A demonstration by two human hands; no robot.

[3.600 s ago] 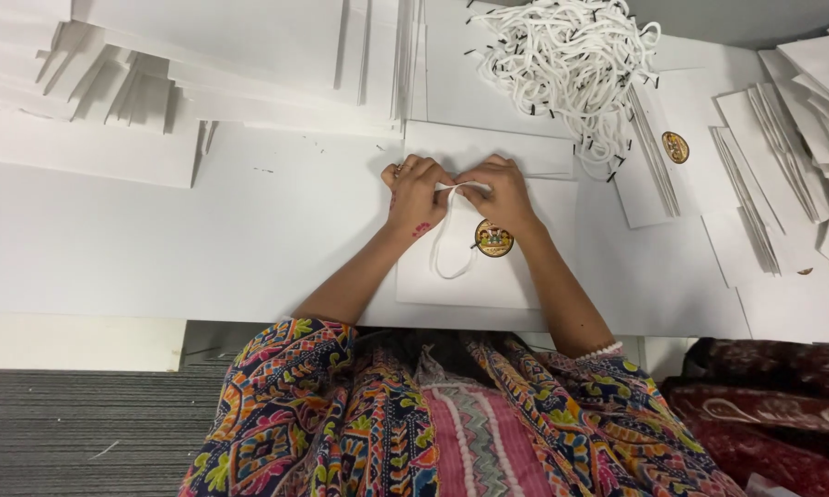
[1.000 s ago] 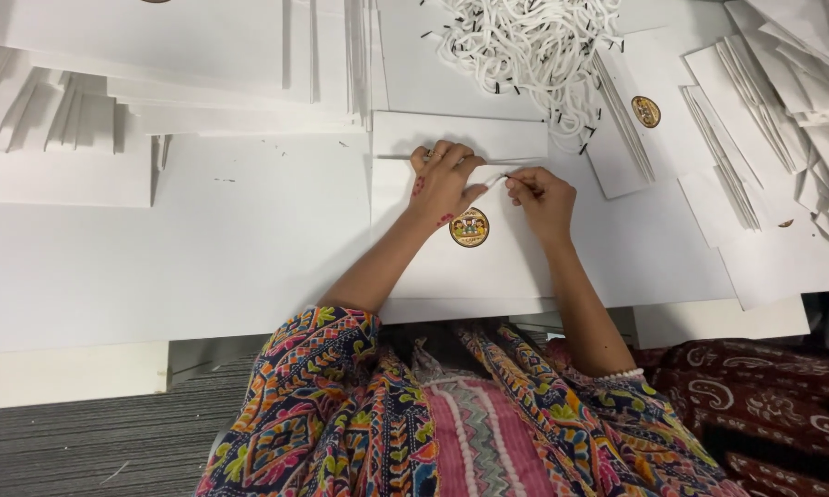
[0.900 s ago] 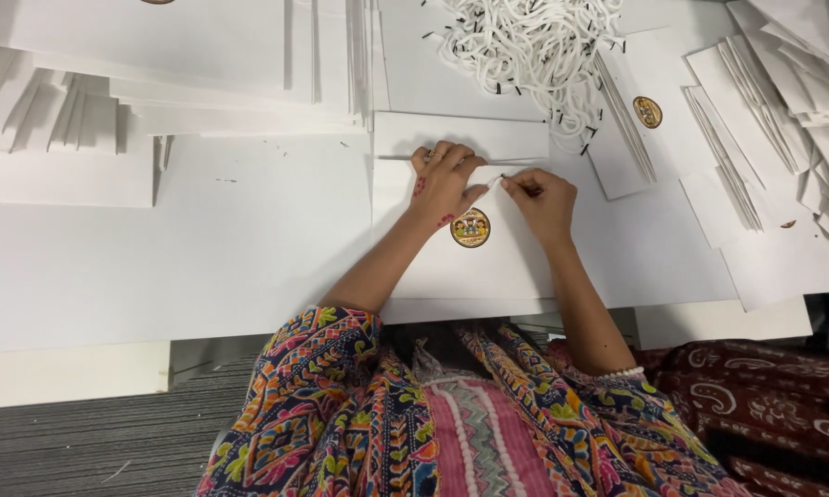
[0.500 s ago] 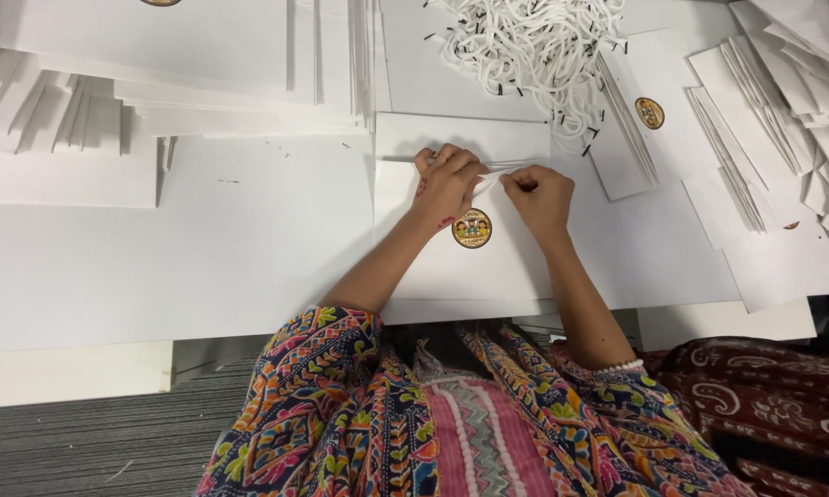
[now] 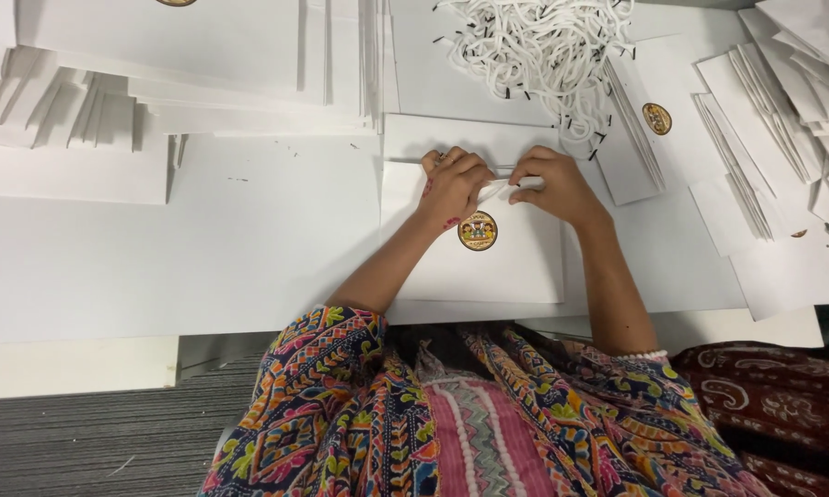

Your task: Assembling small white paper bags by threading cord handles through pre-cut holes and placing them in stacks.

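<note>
A flat white paper bag (image 5: 488, 267) with a round gold sticker (image 5: 477, 230) lies in front of me on the white table (image 5: 202, 258). My left hand (image 5: 453, 184) presses down on the bag's top edge. My right hand (image 5: 552, 184) pinches that same top edge, a white cord end between its fingers. The two hands are close together, almost touching. How the cord sits in the bag is hidden by my fingers.
A tangled heap of white cord handles (image 5: 543, 51) lies just beyond the bag. Stacks of flat white bags (image 5: 156, 101) fill the left and far side, more fanned stacks (image 5: 782, 120) crowd the right. A dark red patterned cloth (image 5: 773, 405) lies at lower right.
Earlier a loop of white cord lay over the bag between my hands; now it is drawn flat at the top edge, and both hands have stayed there with small finger motions.
</note>
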